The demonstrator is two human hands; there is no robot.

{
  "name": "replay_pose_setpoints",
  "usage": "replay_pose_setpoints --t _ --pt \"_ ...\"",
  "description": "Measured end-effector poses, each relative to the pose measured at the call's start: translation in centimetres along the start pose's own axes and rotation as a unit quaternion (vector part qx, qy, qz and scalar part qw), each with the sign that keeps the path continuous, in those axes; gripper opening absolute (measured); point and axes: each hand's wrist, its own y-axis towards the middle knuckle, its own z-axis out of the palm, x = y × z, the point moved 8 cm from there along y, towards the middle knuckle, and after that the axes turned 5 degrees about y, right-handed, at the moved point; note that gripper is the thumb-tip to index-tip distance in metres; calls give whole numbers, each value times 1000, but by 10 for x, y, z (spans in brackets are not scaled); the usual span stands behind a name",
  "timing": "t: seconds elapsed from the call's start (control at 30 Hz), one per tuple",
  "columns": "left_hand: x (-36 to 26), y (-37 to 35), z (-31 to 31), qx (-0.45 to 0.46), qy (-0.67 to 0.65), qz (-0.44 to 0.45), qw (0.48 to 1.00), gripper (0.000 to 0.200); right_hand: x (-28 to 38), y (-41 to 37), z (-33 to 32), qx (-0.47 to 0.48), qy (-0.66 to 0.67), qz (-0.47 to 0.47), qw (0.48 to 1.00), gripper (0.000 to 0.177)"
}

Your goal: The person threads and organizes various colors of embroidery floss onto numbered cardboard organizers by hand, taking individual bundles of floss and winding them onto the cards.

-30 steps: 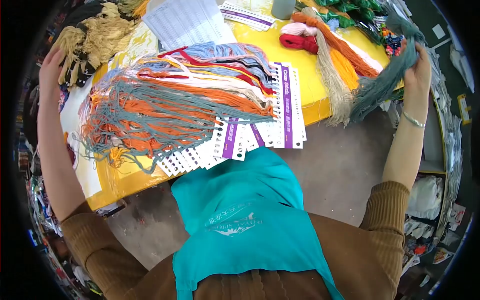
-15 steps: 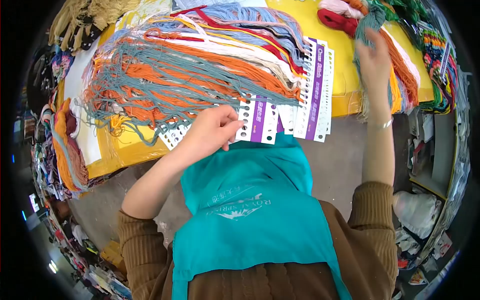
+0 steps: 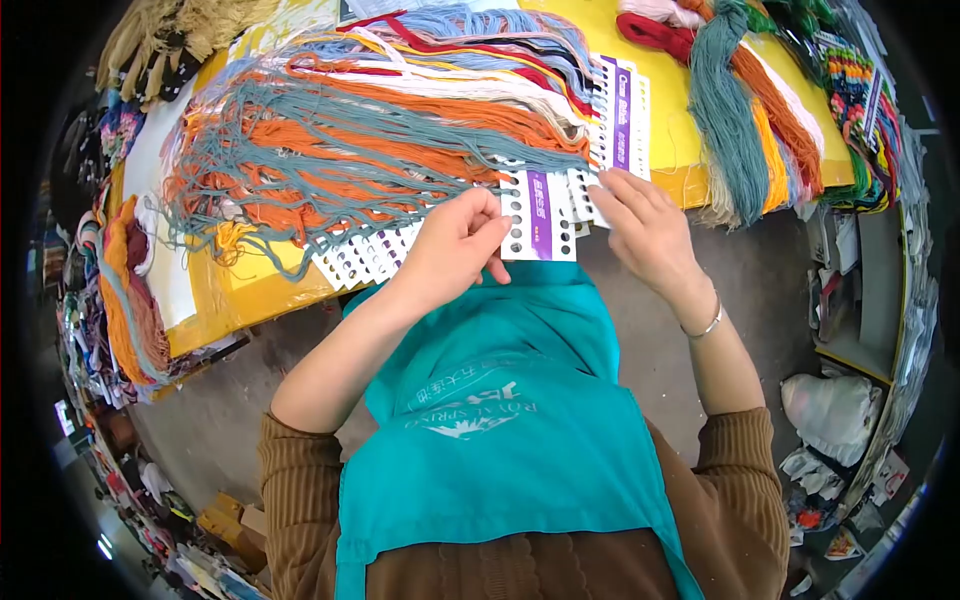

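Observation:
My left hand (image 3: 455, 245) is closed, its thumb and fingertips pinching the left edge of a white punched thread card (image 3: 540, 215) with a purple stripe. Long teal floss strands (image 3: 400, 140) and orange strands (image 3: 290, 185) trail left from the cards' holes. My right hand (image 3: 650, 230), wearing a bracelet, has its fingers stretched towards the left over the lower end of a longer purple-striped card (image 3: 622, 110). Nothing shows between those fingers, though their undersides are hidden. More punched cards (image 3: 370, 255) lie under the strands, left of my left hand.
A thick teal hank (image 3: 728, 110) lies at the right beside orange hanks (image 3: 785, 110) and a red one (image 3: 655, 35). Other hanks (image 3: 130, 290) hang off the yellow table (image 3: 250, 300) at left. A white bag (image 3: 830, 415) stands low at right.
My right hand has left the teal hank and come down and left to the cards. The hank now lies spread on the table. My left hand and its card have shifted slightly right.

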Motion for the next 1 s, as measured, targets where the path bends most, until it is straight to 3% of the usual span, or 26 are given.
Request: replay_pose_setpoints --t 0.17,0.27,0.43,0.77,0.87,1.0 --pt "1 2 14 12 -79 -17 997 14 -10 15 -42 -122 26 -34 992 40" --pt "-18 9 26 -5 -165 74 983 14 -8 32 -75 -146 7 -54 988 41" --pt "5 24 31 3 -61 -4 998 14 -31 9 -14 52 -23 -29 998 45" --pt "4 23 30 0 -84 -18 996 15 -20 19 0 56 27 -58 996 51" --pt "4 22 29 4 -92 -19 996 16 -16 21 7 79 -8 -95 992 48" --pt "4 23 30 8 -102 -26 994 16 -18 13 3 33 -27 -164 986 42"
